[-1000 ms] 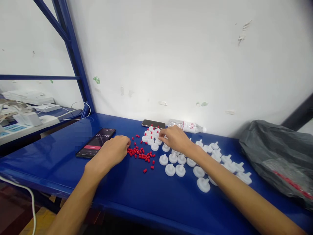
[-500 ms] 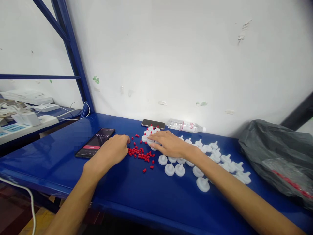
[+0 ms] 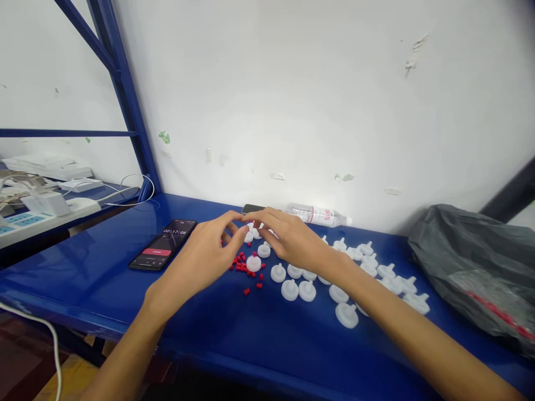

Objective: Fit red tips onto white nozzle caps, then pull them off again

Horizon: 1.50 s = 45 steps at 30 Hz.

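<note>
My left hand [image 3: 215,245] reaches over the loose red caps [image 3: 241,265], thumb and forefinger apart in a curve. Opposite it, my right hand [image 3: 295,236] is spread with bent fingers. The fingertips of both hands come close together around a small group of white funnel-shaped pieces [image 3: 248,236], some topped with red caps; whether they touch is hard to see, as my fingers partly cover the group. One white round piece [image 3: 253,264] lies among the red caps, and another white piece [image 3: 263,250] sits just below my right thumb.
More white funnel-shaped pieces [image 3: 346,315] are spread under and beyond my right forearm. A phone with a running timer [image 3: 163,245] lies left; a second phone [image 3: 251,209] and a plastic bottle [image 3: 320,215] lie by the wall. A dark plastic bag [image 3: 472,262] stands right.
My left hand has moved right and opened, from beside the red caps to the white group. One white piece now lies among the caps. My right hand's fingers are more arched.
</note>
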### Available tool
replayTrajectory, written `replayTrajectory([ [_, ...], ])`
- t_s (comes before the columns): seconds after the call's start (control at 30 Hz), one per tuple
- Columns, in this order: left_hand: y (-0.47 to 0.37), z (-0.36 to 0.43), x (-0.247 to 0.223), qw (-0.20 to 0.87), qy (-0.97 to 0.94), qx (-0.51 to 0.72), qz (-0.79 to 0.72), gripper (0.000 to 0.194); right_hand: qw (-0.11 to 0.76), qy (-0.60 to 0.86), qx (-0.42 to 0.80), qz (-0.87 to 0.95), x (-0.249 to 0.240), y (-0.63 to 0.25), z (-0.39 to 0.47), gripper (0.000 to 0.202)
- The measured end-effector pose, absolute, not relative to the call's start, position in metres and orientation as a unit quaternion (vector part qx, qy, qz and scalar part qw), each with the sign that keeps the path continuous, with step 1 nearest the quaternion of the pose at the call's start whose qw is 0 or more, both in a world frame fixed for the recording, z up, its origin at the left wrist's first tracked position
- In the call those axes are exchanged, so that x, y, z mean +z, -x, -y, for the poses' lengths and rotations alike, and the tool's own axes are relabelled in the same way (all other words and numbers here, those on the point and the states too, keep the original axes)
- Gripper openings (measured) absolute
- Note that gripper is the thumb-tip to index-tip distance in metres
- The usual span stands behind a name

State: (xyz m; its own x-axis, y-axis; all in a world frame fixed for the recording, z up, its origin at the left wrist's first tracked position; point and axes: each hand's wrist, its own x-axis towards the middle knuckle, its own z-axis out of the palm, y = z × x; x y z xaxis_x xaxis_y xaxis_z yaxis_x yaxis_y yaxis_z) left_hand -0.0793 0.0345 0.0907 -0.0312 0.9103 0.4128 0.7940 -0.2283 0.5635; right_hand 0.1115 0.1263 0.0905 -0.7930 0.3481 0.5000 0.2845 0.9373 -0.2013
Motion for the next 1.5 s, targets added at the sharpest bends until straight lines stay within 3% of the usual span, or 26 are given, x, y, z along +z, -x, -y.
replayTrajectory([
  [0.2,0.081,-0.039,0.087,0.070,-0.714,0.316,-0.621,0.028,0.201,0.178,0.045,0.962,0.094,-0.113,-0.123,0.022],
  [0.33,0.091,-0.045,0.081,0.037,-0.707,0.273,-0.652,0.028,0.134,0.162,0.049,0.976,0.090,-0.113,-0.122,0.024],
  [0.53,0.105,-0.037,0.074,0.054,-0.698,0.114,-0.704,0.026,0.124,0.143,0.029,0.981,0.082,-0.109,-0.120,0.018],
  [0.77,0.108,-0.039,0.067,0.055,-0.693,0.092,-0.713,0.017,0.123,0.147,0.007,0.981,0.082,-0.110,-0.123,0.015],
  [0.87,0.109,-0.037,0.076,0.056,-0.698,0.134,-0.701,0.020,0.130,0.160,0.000,0.979,0.086,-0.111,-0.123,0.018],
  [1.03,0.102,-0.028,0.098,0.101,-0.665,0.367,-0.642,0.031,0.189,0.208,0.036,0.959,0.097,-0.110,-0.115,0.032],
  [1.17,0.086,-0.027,0.102,0.201,-0.620,0.479,-0.587,0.032,0.250,0.234,0.031,0.939,0.097,-0.101,-0.095,0.051],
  [1.3,0.072,-0.029,0.100,0.286,-0.592,0.528,-0.538,0.035,0.269,0.294,0.022,0.917,0.099,-0.094,-0.078,0.041],
  [1.4,0.069,-0.029,0.099,0.247,-0.613,0.516,-0.545,0.030,0.268,0.310,-0.006,0.912,0.102,-0.096,-0.078,0.040],
  [1.5,0.070,-0.028,0.097,0.115,-0.655,0.467,-0.583,0.024,0.274,0.282,-0.008,0.919,0.104,-0.102,-0.085,0.058],
])
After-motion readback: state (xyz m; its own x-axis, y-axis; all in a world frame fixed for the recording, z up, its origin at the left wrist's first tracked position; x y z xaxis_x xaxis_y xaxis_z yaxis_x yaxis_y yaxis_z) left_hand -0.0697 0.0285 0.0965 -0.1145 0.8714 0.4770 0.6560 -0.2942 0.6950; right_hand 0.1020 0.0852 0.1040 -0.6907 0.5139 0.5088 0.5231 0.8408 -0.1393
